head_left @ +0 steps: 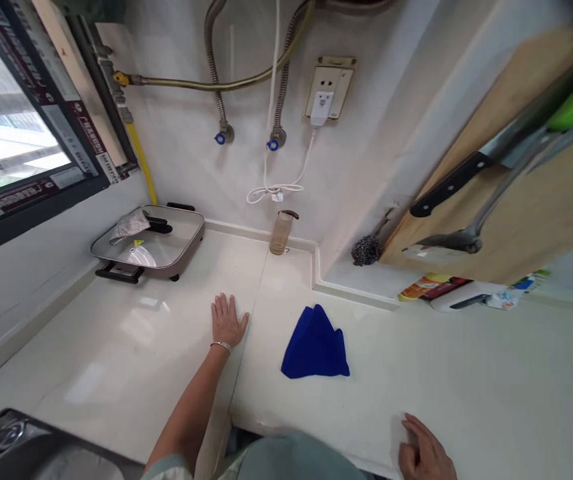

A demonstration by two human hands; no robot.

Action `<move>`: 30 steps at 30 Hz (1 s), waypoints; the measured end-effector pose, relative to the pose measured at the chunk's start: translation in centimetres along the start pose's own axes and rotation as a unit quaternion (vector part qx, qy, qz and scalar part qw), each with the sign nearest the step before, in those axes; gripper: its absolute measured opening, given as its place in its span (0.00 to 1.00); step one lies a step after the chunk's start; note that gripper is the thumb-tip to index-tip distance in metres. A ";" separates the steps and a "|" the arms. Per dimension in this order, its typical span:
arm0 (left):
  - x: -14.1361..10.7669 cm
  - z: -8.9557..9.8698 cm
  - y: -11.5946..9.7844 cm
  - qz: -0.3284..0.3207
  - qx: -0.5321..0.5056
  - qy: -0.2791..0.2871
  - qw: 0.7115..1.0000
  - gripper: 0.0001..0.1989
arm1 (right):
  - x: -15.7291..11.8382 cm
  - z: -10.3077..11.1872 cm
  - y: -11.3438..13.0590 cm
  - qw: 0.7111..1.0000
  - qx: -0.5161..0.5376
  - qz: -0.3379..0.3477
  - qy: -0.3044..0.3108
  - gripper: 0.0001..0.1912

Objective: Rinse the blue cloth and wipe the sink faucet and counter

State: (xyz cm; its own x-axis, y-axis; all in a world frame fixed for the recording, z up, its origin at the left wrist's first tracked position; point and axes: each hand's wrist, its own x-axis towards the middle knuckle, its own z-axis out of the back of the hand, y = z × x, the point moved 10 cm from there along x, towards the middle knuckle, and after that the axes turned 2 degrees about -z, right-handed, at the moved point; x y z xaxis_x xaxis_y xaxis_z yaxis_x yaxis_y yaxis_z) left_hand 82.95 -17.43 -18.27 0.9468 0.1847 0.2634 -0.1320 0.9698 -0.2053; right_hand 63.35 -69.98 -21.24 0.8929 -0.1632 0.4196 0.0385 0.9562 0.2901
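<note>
My left hand [227, 323] lies flat on the white countertop [286, 413], fingers spread, beside the seam in the slab. A bracelet circles its wrist, and nothing is under or in the fingers that I can see. To its right a crumpled dark blue cloth [315, 347] rests on the counter, touched by neither hand. At the lower right, near the counter's front edge, my right hand [426, 450] is loosely curled, with a gap between thumb and index finger. It holds nothing visible, and its lower part is cut off by the frame.
An electric pan [186, 248] with a glass lid and a grey cloth [130, 227] stands back left. A bottle [281, 233] is by the wall. A wooden board [526, 220], knife [451, 185] and steel scrubber [366, 251] hang right. A gas stove [61, 450] sits lower left.
</note>
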 end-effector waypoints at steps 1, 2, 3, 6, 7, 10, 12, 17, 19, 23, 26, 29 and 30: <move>-0.1 0.0 0.0 0.002 -0.005 0.001 1.000 0.38 | 0.2 -0.4 -0.3 1.000 -0.009 -0.004 0.012 0.20; -0.1 -0.1 0.0 0.004 -0.010 0.001 1.000 0.38 | 0.5 -0.9 -0.3 1.000 -0.014 -0.004 0.024 0.20; -0.2 -0.1 0.1 0.006 -0.015 0.001 1.000 0.38 | 0.9 -1.4 0.0 0.999 -0.012 -0.003 0.036 0.21; -0.4 -0.2 0.2 0.009 -0.035 -0.007 0.999 0.38 | 3.5 -3.0 3.9 0.996 0.054 0.029 0.069 0.26; -0.5 -0.1 0.2 0.008 -0.040 -0.012 0.999 0.38 | 4.6 -3.5 6.1 0.992 0.085 0.050 0.074 0.28; -0.7 -0.1 0.3 0.008 -0.048 -0.022 0.999 0.38 | 8.0 -5.2 14.1 0.982 0.119 0.129 0.066 0.28; -0.8 -0.1 0.3 0.009 -0.048 -0.023 0.999 0.38 | 9.6 -7.2 18.8 0.977 0.096 0.173 0.076 0.28; -0.8 -0.1 0.5 0.013 -0.049 -0.020 0.999 0.38 | 11.5 -11.6 23.1 0.976 0.005 0.199 0.086 0.30; -0.7 -0.1 0.5 0.016 -0.049 -0.010 0.999 0.39 | 11.7 -12.3 22.9 0.975 -0.013 0.198 0.100 0.30; -0.5 -0.1 0.4 0.017 -0.051 0.005 0.999 0.39 | 11.1 -11.9 21.8 0.968 -0.031 0.212 0.135 0.31; -0.5 0.1 0.3 0.016 -0.053 0.004 0.998 0.39 | 9.8 -10.4 20.2 0.961 -0.038 0.236 0.142 0.30; -0.5 0.1 0.3 0.015 -0.056 0.003 0.998 0.38 | 8.4 -8.6 17.0 0.958 -0.047 0.244 0.145 0.30; -0.5 0.1 0.3 0.015 -0.057 0.003 0.998 0.38 | 8.0 -8.0 15.5 0.958 -0.050 0.241 0.147 0.30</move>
State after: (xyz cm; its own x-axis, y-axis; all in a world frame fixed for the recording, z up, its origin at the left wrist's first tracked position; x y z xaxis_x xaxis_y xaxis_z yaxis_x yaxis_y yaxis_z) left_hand 82.41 -17.23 -18.33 0.9449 0.2127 0.2489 -0.1270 0.9388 -0.3201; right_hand 74.65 -54.53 -20.24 0.9047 0.3653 0.2195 -0.3810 0.9240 0.0327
